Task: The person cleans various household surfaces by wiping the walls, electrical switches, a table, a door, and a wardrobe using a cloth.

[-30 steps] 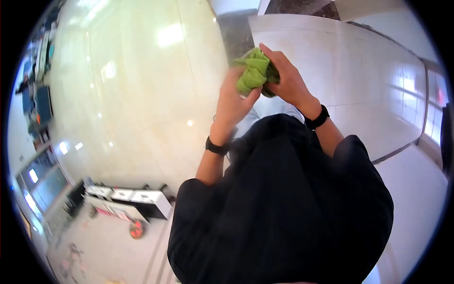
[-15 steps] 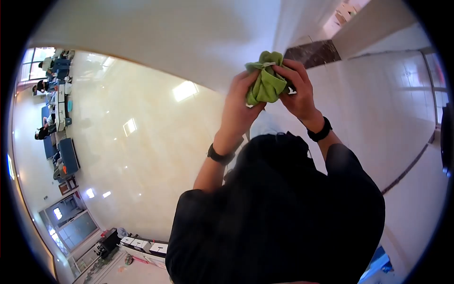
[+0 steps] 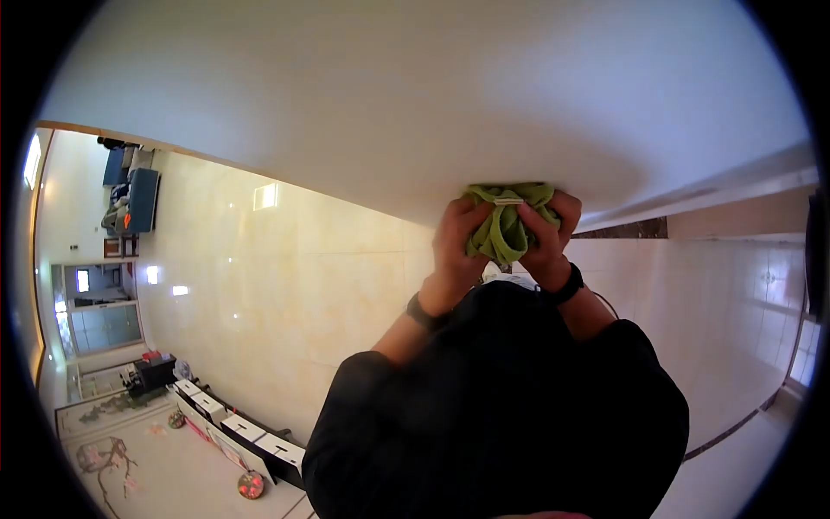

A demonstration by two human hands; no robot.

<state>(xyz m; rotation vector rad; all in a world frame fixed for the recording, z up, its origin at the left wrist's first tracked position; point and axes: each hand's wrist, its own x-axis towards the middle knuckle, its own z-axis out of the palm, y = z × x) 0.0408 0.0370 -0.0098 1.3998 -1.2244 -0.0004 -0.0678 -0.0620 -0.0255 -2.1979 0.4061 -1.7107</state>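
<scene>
Hands [image 3: 454, 245] and green cloth [image 3: 512, 233] now at wall [image 3: 415, 95] near edge [image 3: 346, 200], wide floor [image 3: 337, 259] beyond

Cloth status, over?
Left hand, right hand: both gripping cloth. Cloth bunched, up close to white panel; contact unclear. No obstruction seen between.

Cloth [image 3: 505, 241], 2 o'clock: far side hidden, can't tell if touching wall [image 3: 415, 95], which runs off at 12. Left hand [image 3: 453, 248], right hand [image 3: 553, 235]: some fingertips hidden in cloth. Shirt [image 3: 501, 406], 5 o'clock: bottom edge cuts it, covers most of trousers [image 3: 515, 280]. Dark thing [image 3: 814, 259], 3 o'clock: cut off, unidentifiable. Clutter [image 3: 117, 216] by couch [image 3: 143, 195], 9 to 10: too small to tell.
</scene>
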